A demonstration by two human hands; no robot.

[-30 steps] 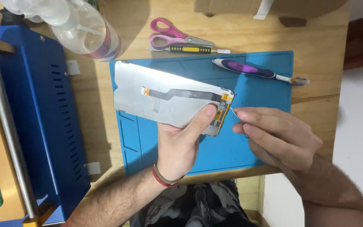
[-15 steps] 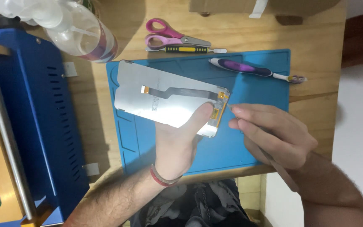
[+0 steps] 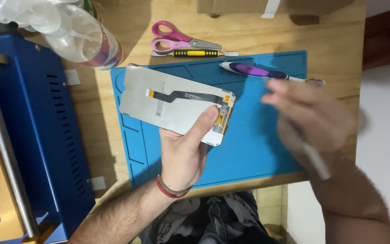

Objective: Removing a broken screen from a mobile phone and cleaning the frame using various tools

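Head view: a wooden table [image 3: 294, 31] carries a blue silicone mat [image 3: 258, 149], with pink scissors [image 3: 177, 38] at the far edge. Left hand [image 3: 183, 151] grips a phone screen assembly [image 3: 174, 106] above the mat; right hand [image 3: 312, 119], blurred, pinches a thin tool [image 3: 317, 160].

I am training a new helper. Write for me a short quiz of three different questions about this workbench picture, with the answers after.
1. True or false: the left hand holds the flat silver phone screen panel above the blue silicone work mat.
2. Which thing lies nearest the pink-handled scissors? A) the thin yellow-and-black pry tool B) the purple-and-white pen-shaped tool C) the clear plastic bottle
3. Fill in: the right hand is blurred and grips a thin pale ____.

Key: 1 true. 2 A. 3 stick-like tool; its exact kind cannot be told.
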